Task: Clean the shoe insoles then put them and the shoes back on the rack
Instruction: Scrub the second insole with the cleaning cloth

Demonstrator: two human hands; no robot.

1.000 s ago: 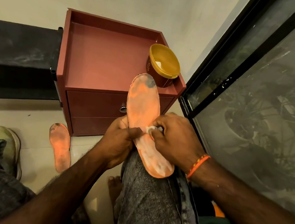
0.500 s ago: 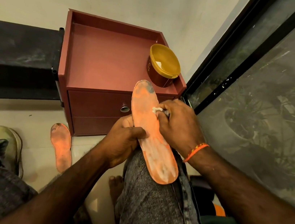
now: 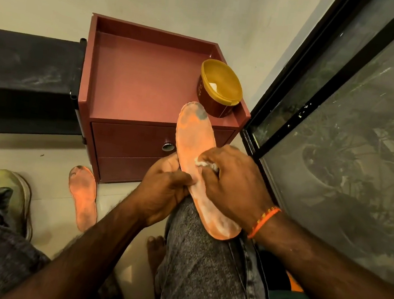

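While the scrubbing goes on, stock stands as follows.

Item one: long orange foam insole, on my right knee, toe end pointing far toward the red wooden bedside cabinet. My left hand pinches its left edge, thumb curled over the top face. My right hand has its fingers curled tight round a small white wad of cloth or cotton, pressed on the insole's middle. Grey grime shows at the toe; pale smears cover the heel half. Judged part-cleaned.

Item two: second orange foam insole, flat on the pale floor at near left, dark patch at its toe. Judged not yet cleaned.

Item three: pair of dirty yellow-green trainers, far left on the floor, without insoles as far as I can tell.

Item four: open yellow-rimmed maroon tub, on the cabinet's right corner.

Outstanding: finish both insoles, then rack everything; no rack identified with certainty.
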